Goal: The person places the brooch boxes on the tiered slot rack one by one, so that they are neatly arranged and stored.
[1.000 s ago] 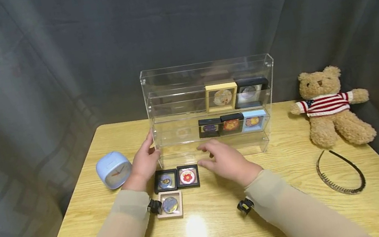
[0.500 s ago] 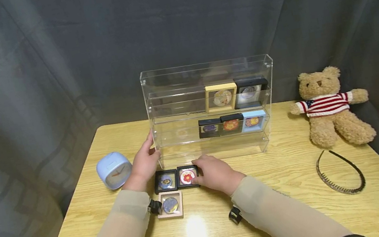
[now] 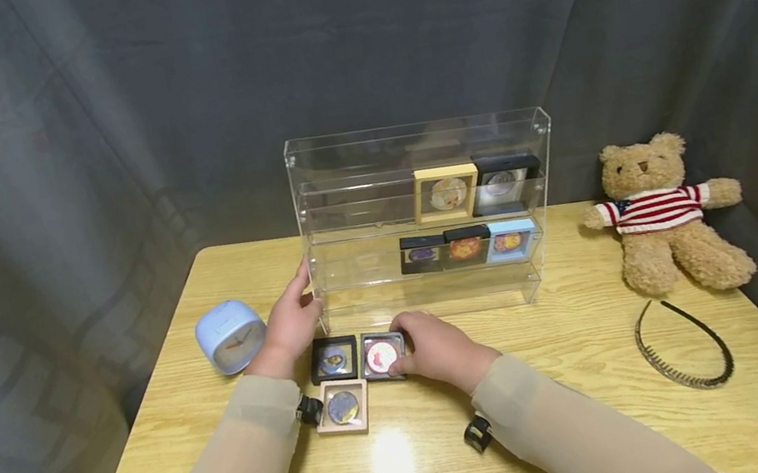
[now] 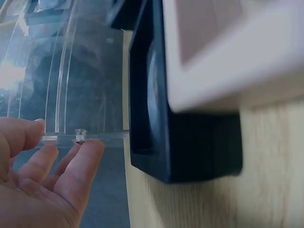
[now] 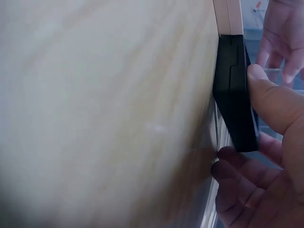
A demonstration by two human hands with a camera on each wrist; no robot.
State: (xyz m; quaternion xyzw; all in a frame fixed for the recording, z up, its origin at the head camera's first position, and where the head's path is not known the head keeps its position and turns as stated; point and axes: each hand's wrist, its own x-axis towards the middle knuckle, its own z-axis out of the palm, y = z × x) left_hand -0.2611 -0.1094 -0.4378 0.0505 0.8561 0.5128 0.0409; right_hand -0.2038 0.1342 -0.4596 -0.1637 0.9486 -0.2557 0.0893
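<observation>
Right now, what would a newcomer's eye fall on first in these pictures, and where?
Probably the teddy bear in stripes, at the right of the head view. Next, the clear rack near the centre, its left end gripped by the left hand. In front of it, the right hand pinches a black case.

Display stand [image 3: 369, 265] between clock [image 3: 232, 337] and bear [image 3: 656, 211]; three cases [image 3: 343, 407] in front

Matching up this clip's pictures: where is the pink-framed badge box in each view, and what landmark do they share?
Head: pink-framed badge box in the lower half, left of centre.
Left wrist: upper right, large, blurred and partly cut off.
Right wrist: top edge, right of centre, mostly cut off.
Shared landmark: the left hand, visible in all three views.
</observation>
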